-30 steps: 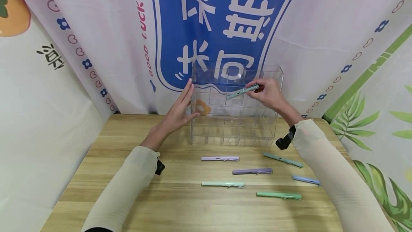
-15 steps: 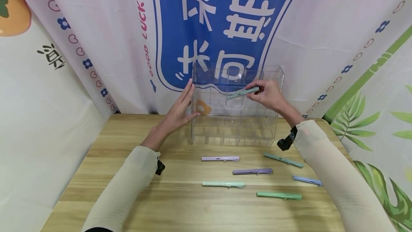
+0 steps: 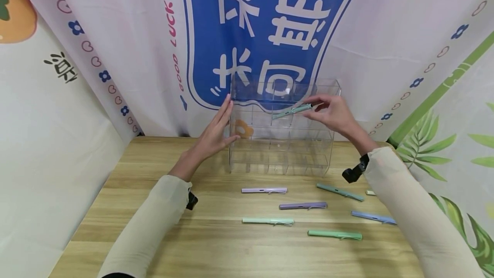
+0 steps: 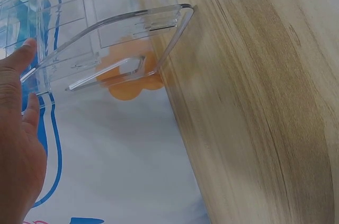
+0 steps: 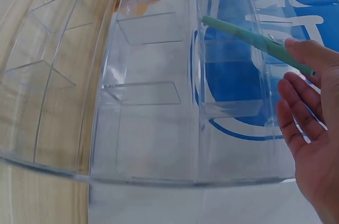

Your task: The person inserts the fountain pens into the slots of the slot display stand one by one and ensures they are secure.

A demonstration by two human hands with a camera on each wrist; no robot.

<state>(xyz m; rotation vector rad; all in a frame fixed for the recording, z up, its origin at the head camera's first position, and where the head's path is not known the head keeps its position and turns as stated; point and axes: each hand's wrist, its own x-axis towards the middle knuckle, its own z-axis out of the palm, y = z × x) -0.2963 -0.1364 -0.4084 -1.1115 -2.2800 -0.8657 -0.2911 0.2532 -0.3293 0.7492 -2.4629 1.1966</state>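
A clear acrylic rack with several compartments (image 3: pixel 281 168) stands at the back of the table. A teal green pen (image 3: pixel 287 112) lies slanted in its upper tier, clip end toward the right; in the right wrist view the pen (image 5: pixel 241 32) spans a divider. My right hand (image 3: pixel 333 113) is around the pen's clip end, thumb and index finger parted, other fingers loosely bent. In the right wrist view the thumb overlaps the pen, so contact is unclear. With straight fingers, my left hand (image 3: pixel 216 134) rests against the rack's left side panel (image 4: pixel 177 36).
On the wooden table (image 3: pixel 185 243) in front lie a lilac pen (image 3: pixel 264 190), a purple pen (image 3: pixel 302 205), a mint pen (image 3: pixel 267 221), a green pen (image 3: pixel 334 234), a dark teal pen (image 3: pixel 339 192) and a blue pen (image 3: pixel 373 217). A pale pen end (image 3: pixel 370 192) shows beside the right sleeve. A printed curtain (image 3: pixel 146 55) hangs behind.
My right hand has loosened its pinch on the teal green pen and shifted a little right, the pen staying in the rack. The left hand has not moved.
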